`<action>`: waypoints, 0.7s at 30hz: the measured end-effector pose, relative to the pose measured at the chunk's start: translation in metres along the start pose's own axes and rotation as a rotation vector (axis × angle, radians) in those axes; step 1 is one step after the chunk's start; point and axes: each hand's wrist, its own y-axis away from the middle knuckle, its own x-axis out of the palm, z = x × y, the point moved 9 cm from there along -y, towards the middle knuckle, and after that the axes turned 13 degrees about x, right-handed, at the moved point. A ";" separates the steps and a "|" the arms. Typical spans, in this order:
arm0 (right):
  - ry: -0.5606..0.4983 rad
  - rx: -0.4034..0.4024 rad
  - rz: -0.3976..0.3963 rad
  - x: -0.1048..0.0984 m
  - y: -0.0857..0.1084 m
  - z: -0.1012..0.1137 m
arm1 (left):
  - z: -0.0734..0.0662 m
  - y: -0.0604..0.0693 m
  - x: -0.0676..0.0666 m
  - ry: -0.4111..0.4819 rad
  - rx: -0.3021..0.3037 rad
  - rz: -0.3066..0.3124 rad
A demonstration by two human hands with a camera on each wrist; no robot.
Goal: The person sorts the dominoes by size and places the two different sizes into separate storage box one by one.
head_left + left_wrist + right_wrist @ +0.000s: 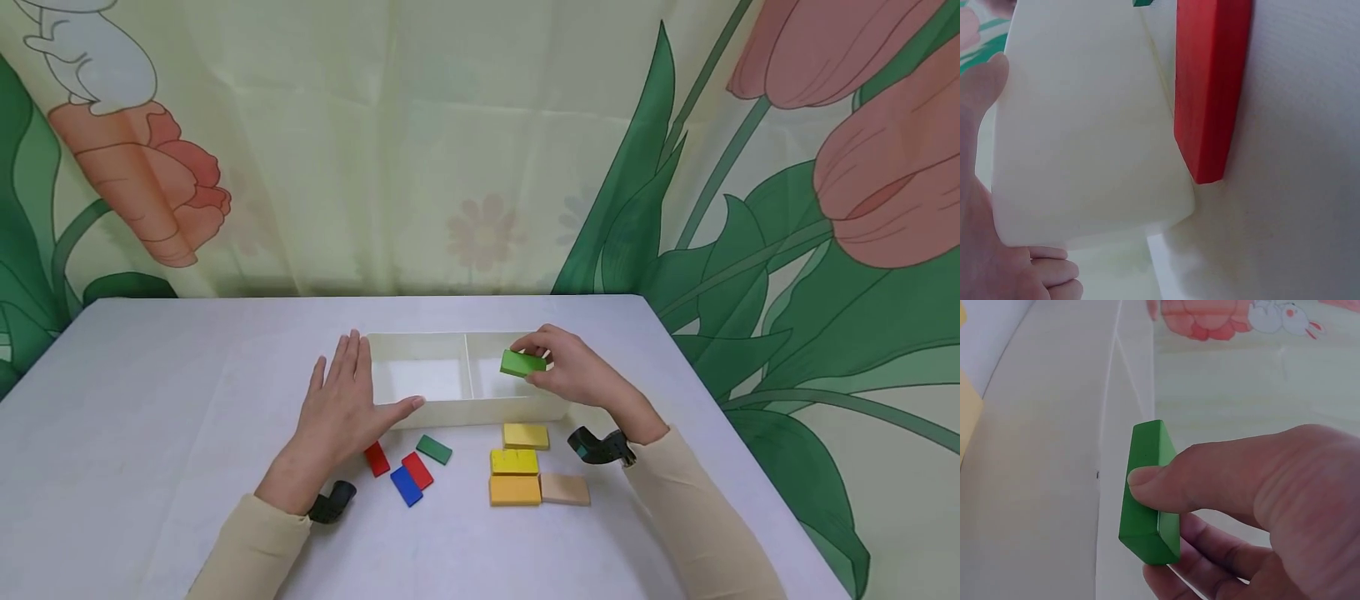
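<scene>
My right hand [573,367] pinches a light green block [522,363] between thumb and fingers, over the right compartment of a white two-part box [480,412]. In the right wrist view the thumb lies on one face of the green block [1144,481]. My left hand [341,408] rests against the left end of the box, its fingers straight and together and its thumb stretched along the front rim. The left wrist view shows that hand [997,250] at the corner of the box [1085,125], with a red block [1207,87] close in front of the box wall.
Before the box on the left lie a blue block [407,486], a red block [417,471] and a dark green block [434,450]. To the right sit yellow blocks [514,462], an orange-yellow block [514,491] and a tan block [566,490]. A white cloth covers the table [165,433].
</scene>
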 end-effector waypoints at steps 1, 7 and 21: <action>0.004 -0.003 0.002 0.002 -0.002 0.000 | 0.000 0.000 0.000 0.000 0.000 -0.001; 0.031 0.003 0.021 0.013 -0.013 0.001 | -0.001 0.001 0.000 -0.003 0.002 -0.005; 0.060 0.040 0.009 0.033 -0.034 0.002 | -0.001 -0.001 0.000 -0.006 -0.008 -0.006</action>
